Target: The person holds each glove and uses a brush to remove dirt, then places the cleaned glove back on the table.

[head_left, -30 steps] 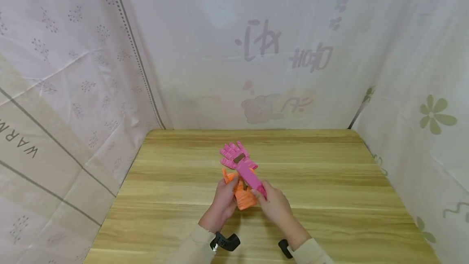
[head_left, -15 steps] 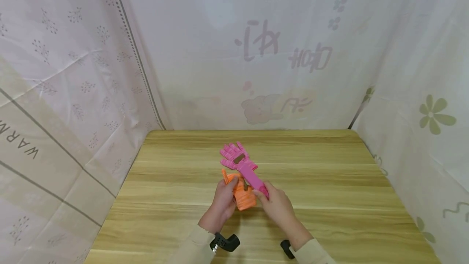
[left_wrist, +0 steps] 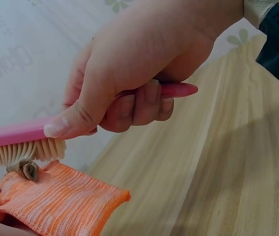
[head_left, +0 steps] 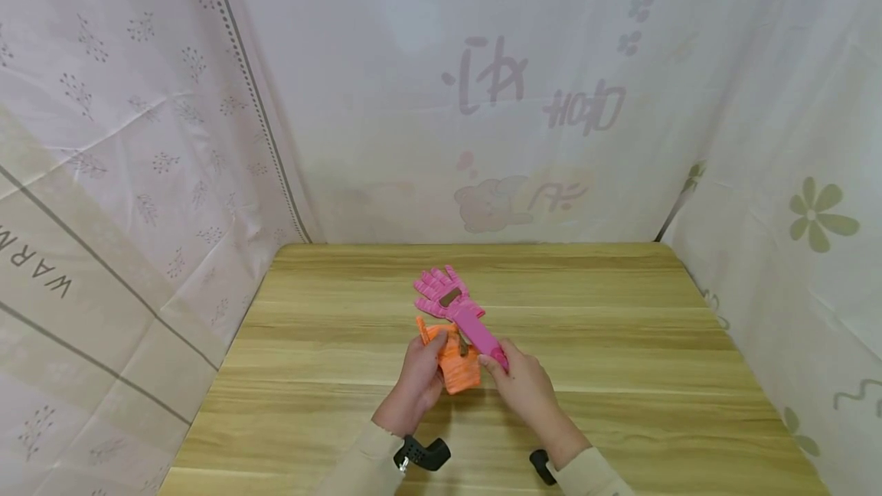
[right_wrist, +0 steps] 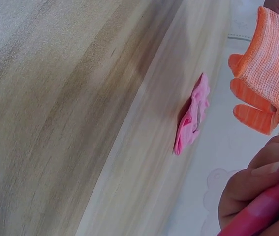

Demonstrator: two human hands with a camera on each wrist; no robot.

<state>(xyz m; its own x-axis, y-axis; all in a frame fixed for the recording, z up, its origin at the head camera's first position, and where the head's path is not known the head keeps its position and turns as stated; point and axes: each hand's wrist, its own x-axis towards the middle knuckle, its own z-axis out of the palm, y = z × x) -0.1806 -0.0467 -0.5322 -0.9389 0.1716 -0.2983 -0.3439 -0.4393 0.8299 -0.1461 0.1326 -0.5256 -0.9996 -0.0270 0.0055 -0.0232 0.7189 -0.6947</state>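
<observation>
My left hand (head_left: pixel 419 375) holds an orange knit glove (head_left: pixel 458 373) above the table, with the thumb on top of it. A curled brown scrap (left_wrist: pixel 27 169) sticks up from the glove's surface. In my right hand (head_left: pixel 527 389) is a pink brush (head_left: pixel 481 335), its fingers wrapped round the handle. The left wrist view shows the brush's pale bristles (left_wrist: pixel 48 149) facing down against the glove and the brown scrap. Loose orange glove fingers (right_wrist: pixel 252 110) hang down in the right wrist view.
Beyond the hands, a pink glove (head_left: pixel 434 285) with a brown patch (head_left: pixel 450 297) lies on the wooden table (head_left: pixel 586 312). Patterned cloth (head_left: pixel 386 136) hangs behind the table and along both sides.
The brush and right hand have shifted slightly right and toward me across the orange glove. My left hand has stayed nearly still; the pink glove has not moved.
</observation>
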